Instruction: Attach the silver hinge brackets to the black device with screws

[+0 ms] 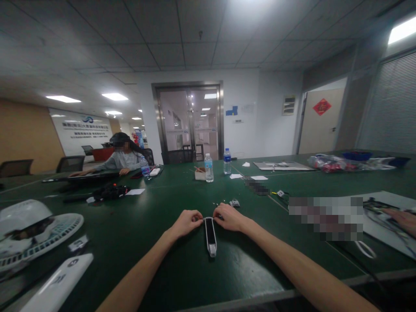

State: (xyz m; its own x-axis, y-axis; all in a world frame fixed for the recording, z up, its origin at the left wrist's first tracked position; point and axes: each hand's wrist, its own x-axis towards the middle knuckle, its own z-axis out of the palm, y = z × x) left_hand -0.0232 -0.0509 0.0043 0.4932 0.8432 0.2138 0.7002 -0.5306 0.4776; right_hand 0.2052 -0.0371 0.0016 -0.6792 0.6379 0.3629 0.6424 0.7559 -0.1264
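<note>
A slim, long device [210, 234] with a white rim, a dark face and a pale, clear-looking near end lies on the green table in front of me. My left hand [191, 220] pinches at its far left corner, thumb and fingers pressed together. From the other side, my right hand [229, 217] is closed with its fingertips at the far right corner. Any tiny part between the fingers is too small to make out. Just beyond my right hand sit a small metallic piece [234, 203] and a few tiny bits.
Two water bottles [209, 168] [227, 162] and a small box [200, 173] stand farther back. On the left are a white basket-like tray [73, 223] and a white panel [61, 281]. At right, another person's hand [401, 220] rests among cables on a white board [386, 197]. A person [125, 158] sits across.
</note>
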